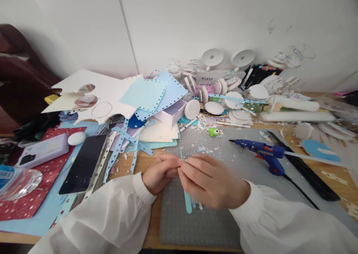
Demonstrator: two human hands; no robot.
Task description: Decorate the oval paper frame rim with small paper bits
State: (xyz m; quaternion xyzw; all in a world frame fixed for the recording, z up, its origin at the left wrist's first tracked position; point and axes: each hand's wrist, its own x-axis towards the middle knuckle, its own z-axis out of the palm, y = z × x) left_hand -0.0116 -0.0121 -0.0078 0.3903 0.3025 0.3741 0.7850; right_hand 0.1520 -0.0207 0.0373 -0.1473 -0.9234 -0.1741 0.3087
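Over the grey cutting mat (pixel 207 228), my left hand (pixel 165 171) and my right hand (pixel 211 179) meet fingertip to fingertip. Both are closed in a pinch, and whatever lies between the fingers is too small or too hidden to name. Below my right hand a thin turquoise tool (pixel 188 203) with a rounded end lies on the mat, its middle covered by the fingers. Small paper scraps (pixel 206 149) are scattered just beyond the hands. A little green figure (pixel 213 131) with eyes sits farther back.
To the right lies a blue glue gun (pixel 260 148) with its cord, beside a long black strip (pixel 304 168). A phone (pixel 84 164), purple case (pixel 44 149) and plastic bottle (pixel 19 182) are at left. Punched paper sheets (pixel 145 93) and white foam discs (pixel 192 109) crowd the back.
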